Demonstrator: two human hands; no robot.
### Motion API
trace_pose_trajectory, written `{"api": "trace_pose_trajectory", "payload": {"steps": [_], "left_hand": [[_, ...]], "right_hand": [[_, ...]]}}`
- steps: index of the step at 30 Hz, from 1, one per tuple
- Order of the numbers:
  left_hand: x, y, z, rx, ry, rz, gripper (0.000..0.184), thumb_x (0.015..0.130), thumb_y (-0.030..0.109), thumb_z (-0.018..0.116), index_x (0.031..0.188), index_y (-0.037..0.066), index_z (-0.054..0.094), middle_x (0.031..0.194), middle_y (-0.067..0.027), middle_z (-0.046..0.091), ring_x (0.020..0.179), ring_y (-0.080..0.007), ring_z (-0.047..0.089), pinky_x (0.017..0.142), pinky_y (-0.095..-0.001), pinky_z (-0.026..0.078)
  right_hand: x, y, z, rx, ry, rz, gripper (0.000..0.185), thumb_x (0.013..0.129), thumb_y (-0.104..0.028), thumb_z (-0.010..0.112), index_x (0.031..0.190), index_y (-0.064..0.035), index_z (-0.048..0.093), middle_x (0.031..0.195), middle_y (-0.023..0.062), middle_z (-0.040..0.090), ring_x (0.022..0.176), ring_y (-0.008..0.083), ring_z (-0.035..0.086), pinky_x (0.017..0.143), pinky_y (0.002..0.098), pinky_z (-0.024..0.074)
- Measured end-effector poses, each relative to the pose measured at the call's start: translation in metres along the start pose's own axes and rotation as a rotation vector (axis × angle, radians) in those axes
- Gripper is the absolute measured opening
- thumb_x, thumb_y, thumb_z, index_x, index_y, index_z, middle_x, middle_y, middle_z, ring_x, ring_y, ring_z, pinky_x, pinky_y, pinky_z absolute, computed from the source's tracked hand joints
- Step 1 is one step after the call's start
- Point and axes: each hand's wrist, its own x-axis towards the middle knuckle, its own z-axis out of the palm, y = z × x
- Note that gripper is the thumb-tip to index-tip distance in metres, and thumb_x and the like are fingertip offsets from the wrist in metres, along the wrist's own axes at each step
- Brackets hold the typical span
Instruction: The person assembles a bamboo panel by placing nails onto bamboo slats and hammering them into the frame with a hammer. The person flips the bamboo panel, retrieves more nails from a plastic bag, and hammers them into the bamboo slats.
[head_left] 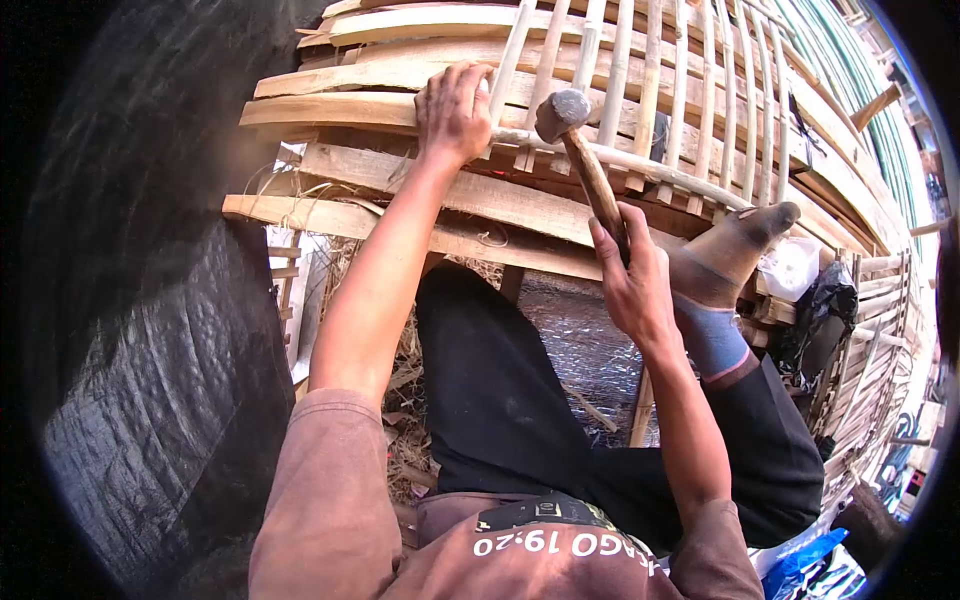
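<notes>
In the head view my right hand (637,275) is closed around the wooden handle of a hammer (592,180). The hammer's grey metal head (563,112) is raised over a frame of thin wooden sticks (648,85). My left hand (456,112) has its fingers curled at the left end of this frame, against its outermost wooden stick (512,55). The fingers partly hide that spot. A round cross pole (620,157) runs under the sticks' near ends, to the right of my left hand. My socked foot (735,255) rests near the pole's right end.
Long pale planks (350,108) lie beneath the frame, with uneven ends at the left. Dark plastic sheeting (170,400) hangs on the left. A white plastic bag (790,268) and a black bag (825,310) sit at the right, beside a slatted panel (868,350).
</notes>
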Motion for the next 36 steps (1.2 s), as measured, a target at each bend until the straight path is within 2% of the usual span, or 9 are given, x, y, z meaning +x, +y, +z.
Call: {"api": "trace_pose_trajectory", "payload": {"steps": [8, 11, 14, 16, 19, 23, 27, 32, 36], "left_hand": [[0.000, 0.003, -0.003, 0.007, -0.010, -0.001, 0.044, 0.091, 0.016, 0.042, 0.133, 0.011, 0.054, 0.139, -0.0110, 0.052, 0.130, -0.0309, 0.045, 0.112, -0.0498, 0.030], [0.000, 0.003, -0.002, 0.035, -0.029, -0.012, 0.046, 0.091, 0.015, 0.042, 0.135, 0.010, 0.052, 0.140, -0.0114, 0.052, 0.130, -0.0304, 0.045, 0.113, -0.0493, 0.029], [0.003, 0.003, -0.006, 0.047, -0.049, -0.012, 0.043, 0.092, 0.017, 0.042, 0.133, 0.012, 0.053, 0.138, -0.0116, 0.052, 0.129, -0.0302, 0.046, 0.112, -0.0491, 0.030], [-0.001, 0.006, -0.006, 0.030, -0.047, -0.013, 0.041, 0.093, 0.018, 0.041, 0.132, 0.013, 0.054, 0.137, -0.0121, 0.053, 0.128, -0.0304, 0.047, 0.112, -0.0490, 0.031], [0.001, 0.001, -0.001, 0.063, -0.020, -0.009, 0.040, 0.094, 0.015, 0.044, 0.131, 0.018, 0.055, 0.135, -0.0094, 0.055, 0.127, -0.0322, 0.048, 0.107, -0.0498, 0.034], [-0.001, -0.006, 0.010, 0.086, 0.043, 0.013, 0.041, 0.093, 0.014, 0.044, 0.132, 0.018, 0.055, 0.137, -0.0099, 0.055, 0.128, -0.0323, 0.047, 0.108, -0.0504, 0.033], [-0.001, -0.005, 0.009, 0.075, 0.004, -0.017, 0.041, 0.092, 0.013, 0.044, 0.131, 0.018, 0.056, 0.137, -0.0102, 0.054, 0.129, -0.0321, 0.047, 0.108, -0.0500, 0.033], [-0.003, 0.003, 0.000, 0.056, 0.037, -0.003, 0.038, 0.092, 0.015, 0.045, 0.128, 0.017, 0.059, 0.136, -0.0085, 0.056, 0.128, -0.0313, 0.048, 0.109, -0.0474, 0.034], [-0.001, -0.003, 0.008, 0.079, 0.105, 0.028, 0.037, 0.093, 0.016, 0.046, 0.127, 0.020, 0.060, 0.135, -0.0074, 0.056, 0.125, -0.0306, 0.050, 0.107, -0.0493, 0.036]], "right_hand": [[0.005, -0.026, 0.002, 0.080, 0.170, -0.267, 0.030, 0.098, -0.020, 0.061, 0.121, -0.0061, 0.049, 0.075, 0.0244, 0.061, 0.070, 0.0456, 0.064, 0.059, 0.0484, 0.0460], [0.010, 0.001, 0.017, -0.136, 0.020, -0.066, 0.026, 0.099, -0.022, 0.059, 0.117, -0.0057, 0.049, 0.076, 0.0293, 0.060, 0.074, 0.0507, 0.061, 0.059, 0.0537, 0.0436], [0.008, -0.001, 0.013, -0.028, 0.057, -0.017, 0.025, 0.100, -0.024, 0.058, 0.116, -0.0065, 0.050, 0.073, 0.0281, 0.060, 0.071, 0.0495, 0.062, 0.057, 0.0527, 0.0436], [0.003, -0.013, 0.004, -0.002, 0.093, -0.008, 0.025, 0.101, -0.021, 0.058, 0.119, -0.0061, 0.050, 0.066, 0.0204, 0.056, 0.057, 0.0350, 0.060, 0.054, 0.0419, 0.0444], [0.003, -0.025, -0.007, -0.014, 0.159, -0.116, 0.024, 0.101, -0.018, 0.058, 0.119, -0.0050, 0.050, 0.067, 0.0174, 0.055, 0.056, 0.0288, 0.057, 0.054, 0.0382, 0.0442], [0.002, -0.026, -0.002, 0.042, 0.161, -0.137, 0.026, 0.099, -0.017, 0.060, 0.120, -0.0051, 0.049, 0.068, 0.0179, 0.055, 0.057, 0.0304, 0.057, 0.055, 0.0386, 0.0446], [0.007, -0.001, 0.022, -0.103, 0.003, -0.079, 0.023, 0.100, -0.024, 0.057, 0.111, -0.0064, 0.048, 0.074, 0.0291, 0.060, 0.072, 0.0513, 0.060, 0.058, 0.0543, 0.0433], [0.004, -0.021, 0.008, 0.007, 0.030, 0.051, 0.022, 0.099, -0.018, 0.058, 0.115, -0.0056, 0.049, 0.072, 0.0270, 0.059, 0.069, 0.0484, 0.062, 0.057, 0.0484, 0.0448], [0.000, -0.008, 0.001, -0.044, 0.144, -0.063, 0.030, 0.097, -0.017, 0.062, 0.122, -0.0064, 0.050, 0.078, 0.0243, 0.062, 0.073, 0.0461, 0.064, 0.059, 0.0457, 0.0476]]}}
